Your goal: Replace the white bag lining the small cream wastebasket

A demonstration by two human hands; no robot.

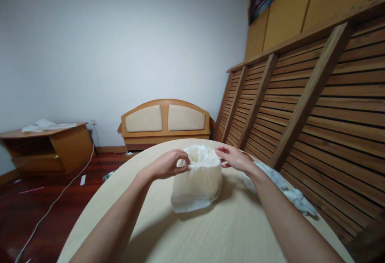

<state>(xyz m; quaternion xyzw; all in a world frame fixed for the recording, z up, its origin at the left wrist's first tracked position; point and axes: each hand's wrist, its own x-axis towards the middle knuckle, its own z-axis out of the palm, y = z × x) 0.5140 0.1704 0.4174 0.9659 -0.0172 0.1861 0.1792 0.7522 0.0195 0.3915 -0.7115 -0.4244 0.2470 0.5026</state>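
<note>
A white plastic bag (197, 183) stands on the round pale wooden table (210, 235), its mouth gathered at the top. My left hand (168, 164) pinches the bag's rim on the left side, fingers closed on the plastic. On the right side of the rim, my right hand (233, 158) grips the same bag with its fingers curled. Both forearms reach in from the near edge of the table.
A crumpled white cloth or bag (285, 189) lies on the table to the right, behind my right arm. Slatted wooden bed frames (315, 102) lean along the right wall. A headboard (165, 120) stands against the far wall, a low wooden cabinet (51, 146) at left, a white cable (54, 203) on the floor.
</note>
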